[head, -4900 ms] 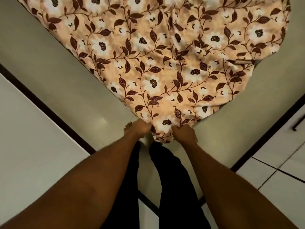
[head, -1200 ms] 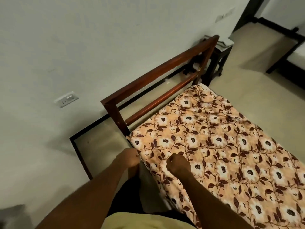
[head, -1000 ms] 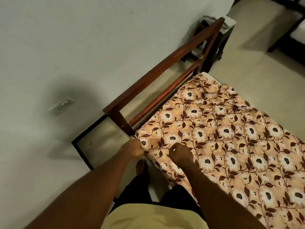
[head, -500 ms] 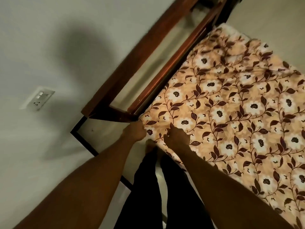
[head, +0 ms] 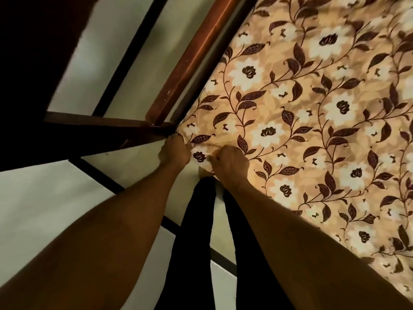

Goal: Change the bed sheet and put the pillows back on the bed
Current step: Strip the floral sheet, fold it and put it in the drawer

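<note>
Hard against the corner of the wooden bed frame [head: 154, 118], the left hand [head: 175, 153] and the right hand [head: 231, 161] both have hold of the bed sheet [head: 301, 113]. The left fingers [head: 178, 143] are curled round the very corner of the fabric, just beside the dark crossbar [head: 100, 123] of the frame. The right fingers [head: 215, 162] are curled too, pinching a bunch of the same sheet just to the right of the left fingers. A small stretch of cloth with one dark flower shows between the two hands. How far the fingertips tuck under the fabric cannot be told, as the backs of the hands cover them.

The sheet is peach, with white blossoms and dark brown leaves on trailing vines. It spreads up and to the right of the fingers, lying flat, with a few soft creases close to the grip. Its near edge runs down and to the right from the right fingers. Up and away from the left fingers, a reddish-brown rail [head: 196, 54] runs just beside the sheet's far edge. Below the fingers are the person's legs in black trousers [head: 196, 231], over a pale floor [head: 134, 162] crossed by dark lines. Both bare forearms reach in from the bottom of the view.
</note>
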### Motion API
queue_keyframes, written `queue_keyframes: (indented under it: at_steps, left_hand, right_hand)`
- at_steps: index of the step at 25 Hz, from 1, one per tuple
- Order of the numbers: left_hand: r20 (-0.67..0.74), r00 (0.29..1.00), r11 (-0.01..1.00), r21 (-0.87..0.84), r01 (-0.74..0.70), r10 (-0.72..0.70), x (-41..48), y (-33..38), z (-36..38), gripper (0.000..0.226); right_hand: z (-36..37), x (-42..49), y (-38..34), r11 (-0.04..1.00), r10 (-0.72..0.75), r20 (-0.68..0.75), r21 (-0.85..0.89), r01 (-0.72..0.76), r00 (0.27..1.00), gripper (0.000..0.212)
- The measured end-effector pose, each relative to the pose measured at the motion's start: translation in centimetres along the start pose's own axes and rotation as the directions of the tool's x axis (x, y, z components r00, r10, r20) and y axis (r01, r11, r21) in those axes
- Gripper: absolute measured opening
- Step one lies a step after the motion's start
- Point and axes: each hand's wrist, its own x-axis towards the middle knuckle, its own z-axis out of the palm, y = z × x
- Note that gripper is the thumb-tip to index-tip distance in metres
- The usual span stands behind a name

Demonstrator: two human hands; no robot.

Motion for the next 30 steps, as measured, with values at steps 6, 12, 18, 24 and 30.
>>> queue_keyframes:
  at_steps: [6,12,18,24,30]
  left_hand:
    - [-0.09,0.941,0.933,-0.127,-0.336,0.327,-2.3,-1.4,-0.5,0.027]
    - [-0.299,0.838,0.806,-0.26,-0.532,0.457,-9.5,0.2,-6.8,0.023]
    - [-0.528,0.746,0.682,-0.369,-0.632,0.406,-12.3,3.8,-12.6,0.03]
    - [-0.444,0.833,0.631,-0.552,-0.545,0.331,-11.0,8.6,-14.3,0.027]
    - [0.074,0.94,0.816,-0.521,-0.248,0.333,-7.7,8.1,-8.5,0.01]
  right_hand:
    - [-0.8,-1.1,0.1,0.981,-0.023,-0.018,0.191,0.026,1.0,0.025]
    - [-6.8,-6.9,-0.2,0.918,-0.036,-0.036,0.394,0.047,0.999,0.022]
    - [-15.9,-9.4,-3.2,0.721,0.076,-0.263,0.68,0.129,0.962,0.019]
    - [-18.7,-5.8,-3.0,0.788,0.129,-0.434,0.591,0.173,0.892,0.02]
    - [-14.0,-2.6,2.6,0.898,0.136,-0.179,0.439,-0.044,0.974,0.038]
